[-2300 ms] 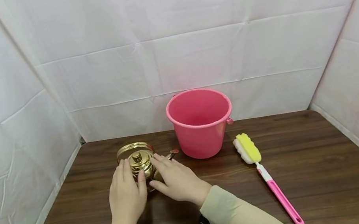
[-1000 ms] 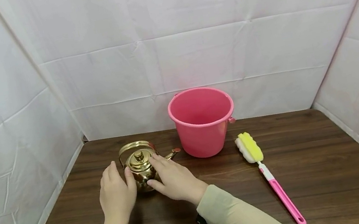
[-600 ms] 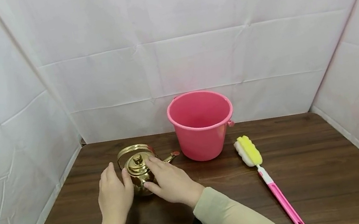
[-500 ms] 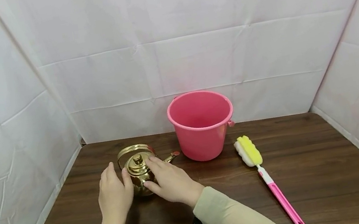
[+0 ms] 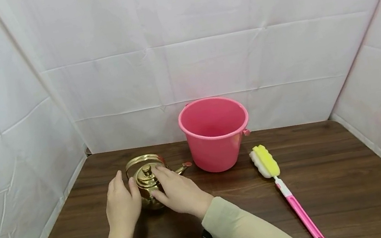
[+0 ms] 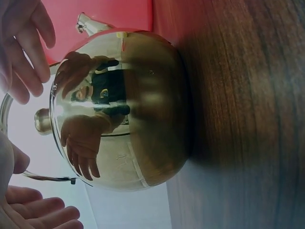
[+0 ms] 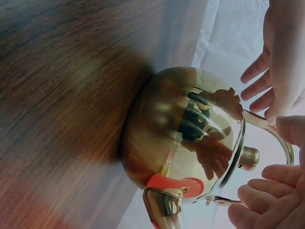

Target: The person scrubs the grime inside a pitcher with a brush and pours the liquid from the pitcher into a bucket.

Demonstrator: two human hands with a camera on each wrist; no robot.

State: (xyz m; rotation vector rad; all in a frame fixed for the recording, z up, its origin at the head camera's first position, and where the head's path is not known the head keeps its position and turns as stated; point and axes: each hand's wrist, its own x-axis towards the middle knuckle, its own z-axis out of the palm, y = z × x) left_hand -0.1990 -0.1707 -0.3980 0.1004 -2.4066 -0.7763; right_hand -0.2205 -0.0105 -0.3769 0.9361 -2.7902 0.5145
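Note:
A shiny gold kettle [image 5: 145,194] stands upright on the dark wood table, its loop handle [image 5: 142,159] raised behind the lid and its red-tipped spout [image 5: 184,167] pointing right. My left hand [image 5: 122,209] is at the kettle's left side, fingers extended forward. On the other side is my right hand [image 5: 182,191], its fingers spread over the front right of the kettle and hiding part of it. Both wrist views show a gap between the hands and the kettle body [image 6: 152,109]; the lid knob [image 7: 249,158] stands free too. Neither hand holds anything.
Behind the kettle and to its right is a pink bucket [image 5: 215,153]. Farther right lies a brush with a yellow and white sponge head [image 5: 266,161] and a pink handle [image 5: 305,218]. White cloth walls [image 5: 204,65] enclose the table [image 5: 338,178] at the back and sides.
Over the past two seconds my left hand has drawn left, from in front of the kettle to its side. My right hand has shifted slightly left. The kettle, bucket and brush stay put.

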